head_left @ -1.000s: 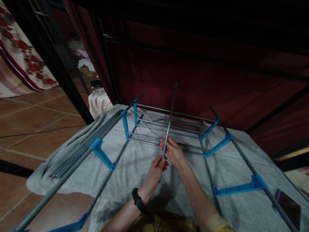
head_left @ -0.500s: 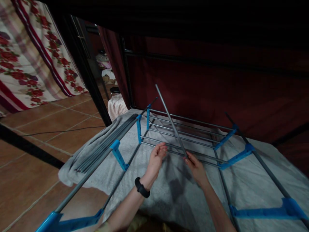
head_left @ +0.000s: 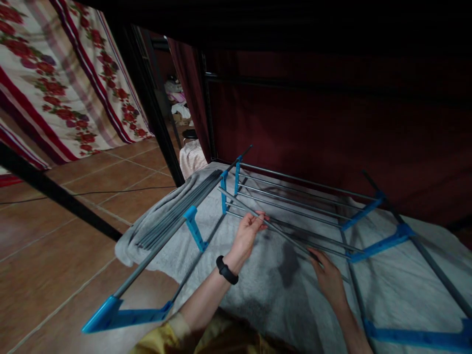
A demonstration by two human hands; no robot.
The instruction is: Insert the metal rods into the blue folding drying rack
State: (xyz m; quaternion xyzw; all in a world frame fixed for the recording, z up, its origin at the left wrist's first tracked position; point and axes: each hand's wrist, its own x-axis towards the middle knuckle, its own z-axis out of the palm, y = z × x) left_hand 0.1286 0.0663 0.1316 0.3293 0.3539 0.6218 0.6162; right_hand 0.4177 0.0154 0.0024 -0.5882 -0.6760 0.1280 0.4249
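Observation:
A thin grey metal rod point(head_left: 285, 236) slants across the space in front of me, held in both hands. My left hand point(head_left: 250, 230) pinches it near its middle, a black band round the wrist. Farther down its length, my right hand point(head_left: 324, 271) has its fingers closed round the rod. Beyond and around my hands stands a rack frame of grey tubes with blue plastic brackets. The rod's far end lies near a left bracket point(head_left: 223, 192). Several crossbars point(head_left: 291, 205) span from the left brackets to a right bracket point(head_left: 383, 243).
A bundle of loose grey rods point(head_left: 180, 209) lies on the grey blanket point(head_left: 313, 305) at the left. Black bed posts point(head_left: 155, 98) and a dark red curtain point(head_left: 313, 128) enclose the space. A flowered cloth point(head_left: 70, 83) hangs above the tiled floor point(head_left: 84, 246).
The rod has tipped from steeply raised to a low slant, its far end swinging left and down. My left hand has closed on it. My right hand has shifted right, and the view has turned slightly left.

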